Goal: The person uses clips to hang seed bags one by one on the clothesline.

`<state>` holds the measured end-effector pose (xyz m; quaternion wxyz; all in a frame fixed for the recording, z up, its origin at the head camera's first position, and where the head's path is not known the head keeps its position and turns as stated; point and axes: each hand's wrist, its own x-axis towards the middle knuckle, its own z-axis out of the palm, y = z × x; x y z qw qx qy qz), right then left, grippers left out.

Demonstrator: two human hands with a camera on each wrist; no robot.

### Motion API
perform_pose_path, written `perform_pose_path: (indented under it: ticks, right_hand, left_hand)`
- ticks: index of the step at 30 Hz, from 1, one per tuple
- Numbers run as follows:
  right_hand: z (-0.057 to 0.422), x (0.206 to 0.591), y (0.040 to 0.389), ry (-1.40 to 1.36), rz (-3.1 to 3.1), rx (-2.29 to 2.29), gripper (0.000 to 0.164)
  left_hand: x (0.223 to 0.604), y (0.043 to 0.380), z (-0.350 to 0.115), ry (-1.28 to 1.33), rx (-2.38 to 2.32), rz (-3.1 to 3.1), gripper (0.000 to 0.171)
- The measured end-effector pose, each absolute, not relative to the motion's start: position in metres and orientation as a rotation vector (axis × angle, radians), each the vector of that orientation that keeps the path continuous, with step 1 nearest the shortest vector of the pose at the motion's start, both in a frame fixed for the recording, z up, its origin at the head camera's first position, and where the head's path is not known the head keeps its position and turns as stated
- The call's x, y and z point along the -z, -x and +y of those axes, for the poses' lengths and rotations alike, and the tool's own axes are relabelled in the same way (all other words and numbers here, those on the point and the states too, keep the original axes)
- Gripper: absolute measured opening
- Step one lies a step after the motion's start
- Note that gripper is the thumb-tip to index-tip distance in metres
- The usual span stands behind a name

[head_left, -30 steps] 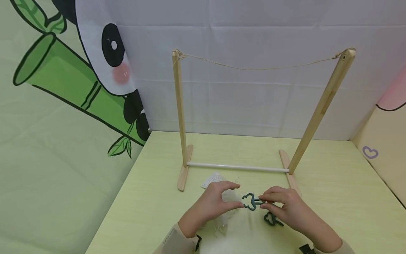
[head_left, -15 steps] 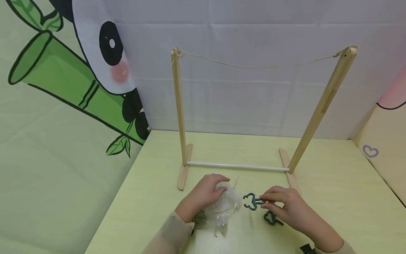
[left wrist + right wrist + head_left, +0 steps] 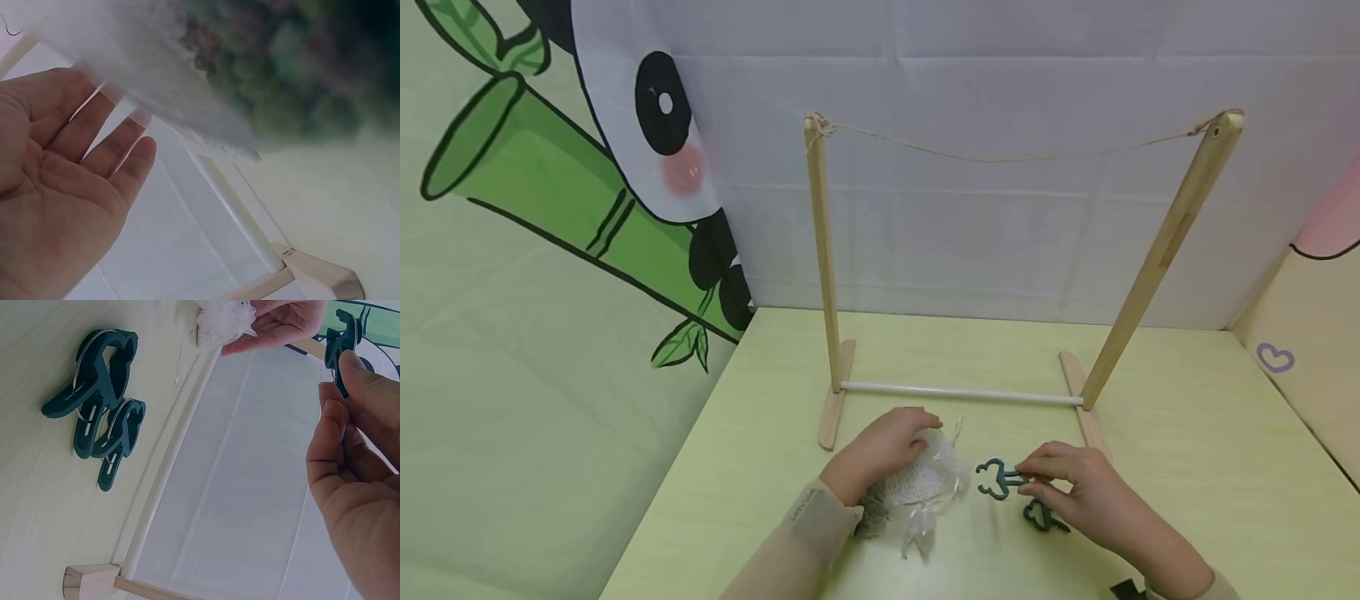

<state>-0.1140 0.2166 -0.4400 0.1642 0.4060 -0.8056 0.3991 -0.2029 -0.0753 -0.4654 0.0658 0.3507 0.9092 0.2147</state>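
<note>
My right hand point(image 3: 1078, 483) pinches the handles of a dark green plastic spring clip point(image 3: 1001, 481) between thumb and fingers, and the clip's jaws are spread, pointing left. Below that hand on the table lie more green clips point(image 3: 94, 372); two show in the right wrist view. My left hand point(image 3: 876, 450) is at a see-through plastic bag point(image 3: 919, 485) with white, grainy-looking contents. In the left wrist view its fingers point(image 3: 97, 125) are fairly straight, fingertips right at the bag's edge. Beside the bag, blurred there, is a greenish-brown bumpy bundle point(image 3: 294, 75).
Behind the hands stands a wooden frame, with a left post point(image 3: 823, 258), a right post point(image 3: 1165, 258) and a white crossbar point(image 3: 962, 392). A slack string point(image 3: 977, 159) runs between the post tops. A pale cloth wall point(image 3: 962, 242) closes off the back.
My left hand has moved left, away from the clip's jaws, and down to the plastic bag. My right hand keeps pinching the clip in nearly the same place.
</note>
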Motion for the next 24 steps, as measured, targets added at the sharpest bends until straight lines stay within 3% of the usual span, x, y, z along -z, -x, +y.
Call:
perform_pose_path:
  ticks: [7, 14, 24]
  right_hand:
    - [0.217, 0.440, 0.112, -1.149, -2.307, -1.171, 0.032]
    - [0.217, 0.441, 0.111, -1.147, -2.300, -1.182, 0.031]
    - [0.219, 0.440, 0.113, -1.108, -2.331, -1.125, 0.032]
  left_hand:
    - [0.463, 0.204, -0.071, -1.064, -0.551, 2.746, 0.032]
    - [0.460, 0.206, -0.067, -1.062, -0.486, 2.800, 0.007]
    - [0.452, 0.210, -0.070, -1.011, -0.635, 2.826, 0.007]
